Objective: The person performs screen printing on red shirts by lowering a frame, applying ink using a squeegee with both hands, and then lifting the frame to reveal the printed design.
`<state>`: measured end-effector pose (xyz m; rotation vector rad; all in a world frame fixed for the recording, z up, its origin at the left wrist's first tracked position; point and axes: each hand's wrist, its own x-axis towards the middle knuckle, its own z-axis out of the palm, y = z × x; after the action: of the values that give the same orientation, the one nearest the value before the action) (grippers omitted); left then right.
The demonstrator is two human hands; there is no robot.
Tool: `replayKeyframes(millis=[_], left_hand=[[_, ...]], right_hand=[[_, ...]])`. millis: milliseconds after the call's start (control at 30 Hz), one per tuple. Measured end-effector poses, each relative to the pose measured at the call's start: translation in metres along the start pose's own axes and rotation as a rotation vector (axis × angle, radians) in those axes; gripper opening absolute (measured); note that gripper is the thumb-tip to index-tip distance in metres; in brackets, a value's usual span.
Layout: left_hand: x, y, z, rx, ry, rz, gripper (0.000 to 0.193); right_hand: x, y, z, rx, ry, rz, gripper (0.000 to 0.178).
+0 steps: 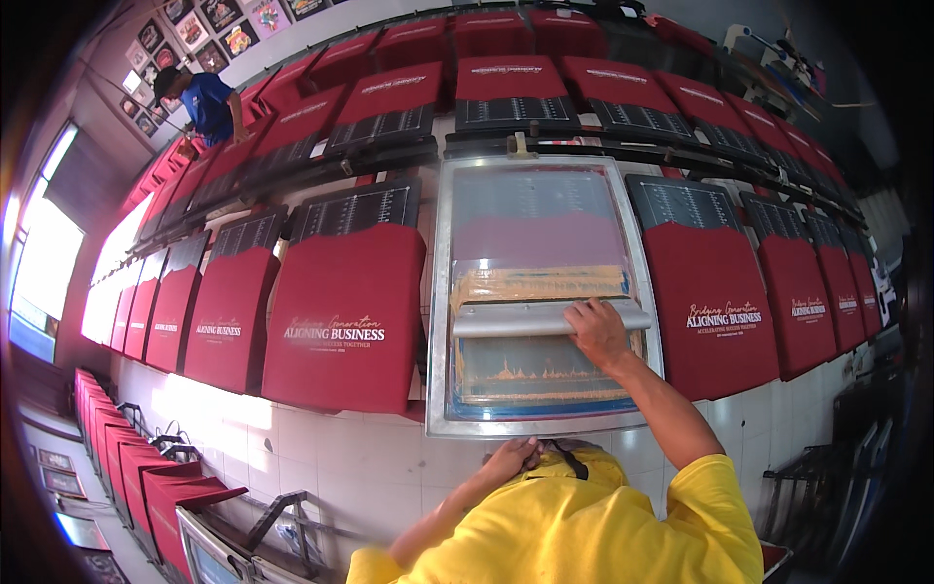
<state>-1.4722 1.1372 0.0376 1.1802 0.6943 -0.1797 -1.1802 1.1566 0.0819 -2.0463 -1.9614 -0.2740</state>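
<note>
My right hand (597,331) is closed over the right part of a long silver-grey squeegee (520,319), which lies crosswise on a screen printing frame (440,292). The squeegee rests on the mesh, between a tan-stained band above it and a tan-streaked strip with blue edges below. Through the upper mesh a dark board and red cloth show faintly. Close to my waist, just below the frame's near edge, my left hand (516,456) has its fingers curled together. What those fingers hold, if anything, is hidden.
Red printed shirts on boards stand on both sides, a left shirt (345,292) and a right shirt (710,302) nearest. Behind the frame runs a dark rail (389,161) with more shirt boards beyond. A person in blue (207,102) works at the far left.
</note>
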Motion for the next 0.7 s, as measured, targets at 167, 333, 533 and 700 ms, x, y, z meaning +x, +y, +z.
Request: replayKeyframes(millis=[167,333,533,700], left_hand=[[0.002,-0.008,0.005,-0.160,0.007,-0.008,0.035],[-0.005,0.008,0.009,-0.080,0.070,0.008,0.034],[-0.003,0.007,0.010,-0.264,0.069,-0.027,0.031],[-0.001,0.001,0.012,-0.255,0.085,0.003,0.032]], right_hand=[[0.020,0.015,0.008,0.008,-0.008,0.023,0.041],[0.011,0.012,0.010,0.037,-0.027,-0.008,0.042],[0.026,0.014,-0.001,0.056,0.023,-0.001,0.041],[0.034,0.017,0.016,0.015,-0.009,-0.020,0.033]])
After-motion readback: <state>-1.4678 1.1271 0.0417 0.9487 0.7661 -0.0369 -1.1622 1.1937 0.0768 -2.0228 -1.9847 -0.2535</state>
